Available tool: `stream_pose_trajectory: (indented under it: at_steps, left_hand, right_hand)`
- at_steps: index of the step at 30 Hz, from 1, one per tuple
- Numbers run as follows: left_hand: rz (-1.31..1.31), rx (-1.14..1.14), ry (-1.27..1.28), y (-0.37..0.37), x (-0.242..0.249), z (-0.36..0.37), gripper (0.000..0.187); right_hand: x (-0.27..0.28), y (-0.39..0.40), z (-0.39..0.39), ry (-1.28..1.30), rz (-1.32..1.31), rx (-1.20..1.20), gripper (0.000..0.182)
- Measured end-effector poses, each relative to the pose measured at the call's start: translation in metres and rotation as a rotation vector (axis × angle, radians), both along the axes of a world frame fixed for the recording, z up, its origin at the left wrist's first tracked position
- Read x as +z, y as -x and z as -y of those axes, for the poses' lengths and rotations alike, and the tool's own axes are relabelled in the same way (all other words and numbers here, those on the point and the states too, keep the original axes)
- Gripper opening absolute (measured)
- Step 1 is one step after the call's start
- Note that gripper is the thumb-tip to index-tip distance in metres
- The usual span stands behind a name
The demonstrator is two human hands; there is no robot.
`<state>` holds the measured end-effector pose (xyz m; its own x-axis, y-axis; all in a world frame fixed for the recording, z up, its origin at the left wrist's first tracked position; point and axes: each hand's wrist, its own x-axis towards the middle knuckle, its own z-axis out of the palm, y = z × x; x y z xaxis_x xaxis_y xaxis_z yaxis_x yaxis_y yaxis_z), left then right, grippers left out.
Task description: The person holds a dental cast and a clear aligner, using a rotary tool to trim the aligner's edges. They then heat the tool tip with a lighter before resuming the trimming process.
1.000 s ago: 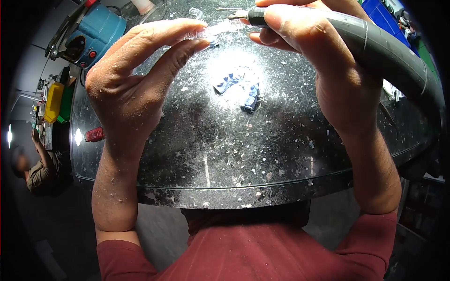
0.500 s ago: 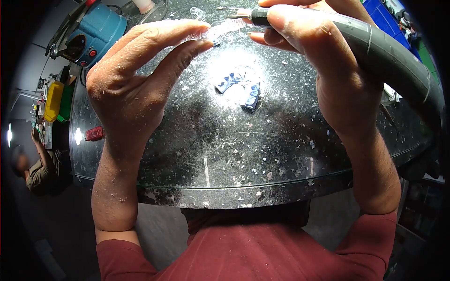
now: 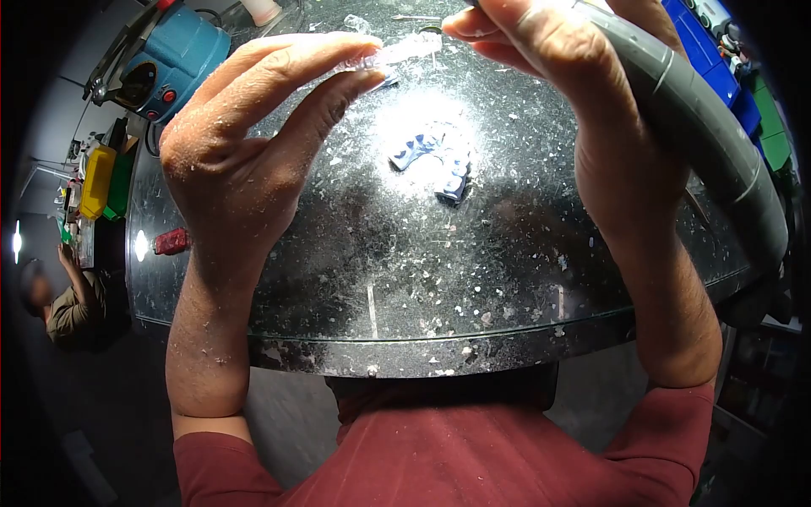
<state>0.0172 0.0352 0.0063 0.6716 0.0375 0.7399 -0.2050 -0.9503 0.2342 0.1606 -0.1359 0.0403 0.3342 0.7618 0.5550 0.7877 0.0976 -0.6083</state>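
My left hand [image 3: 253,110] pinches a clear plastic dental aligner [image 3: 410,51] between thumb and fingers at the upper middle. Dust and shavings cling to that hand. My right hand [image 3: 574,76] is closed round a rotary handpiece whose front end is hidden behind the fingers or above the picture edge. A thick grey hose [image 3: 676,93] runs from it over the wrist and down to the right. Below and between the hands, a blue-and-white horseshoe-shaped dental model [image 3: 452,177] lies in the bright lamp light, touched by neither hand.
White debris dots the dark bench [image 3: 456,279]. A teal machine [image 3: 190,59] with red buttons stands at the back left. A small red block [image 3: 171,242] lies near the left edge. Blue bins [image 3: 701,38] are at the far right. Another person [image 3: 72,304] is at the left.
My right hand has risen slightly, and the handpiece's metal tip and black collar have gone out of sight. The hose has swung down and left. My left hand has barely moved.
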Motion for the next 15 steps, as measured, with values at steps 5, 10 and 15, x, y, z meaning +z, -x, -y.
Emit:
stream_pose_trajectory:
  at_steps: [5, 10, 15]
  left_hand:
    - [0.001, -0.049, 0.023, -0.001, -0.002, 0.003, 0.026]
    - [0.004, -0.104, 0.154, -0.002, -0.004, 0.007, 0.027]
    - [-0.011, -0.191, 0.322, 0.0, -0.009, 0.004, 0.027]
  right_hand:
    - [-0.032, -0.02, -0.019, -0.166, -0.181, 0.227, 0.036]
    - [-0.028, -0.03, -0.016, -0.21, -0.224, 0.445, 0.032]
    - [-0.044, -0.02, -0.017, -0.251, -0.612, 0.345, 0.03]
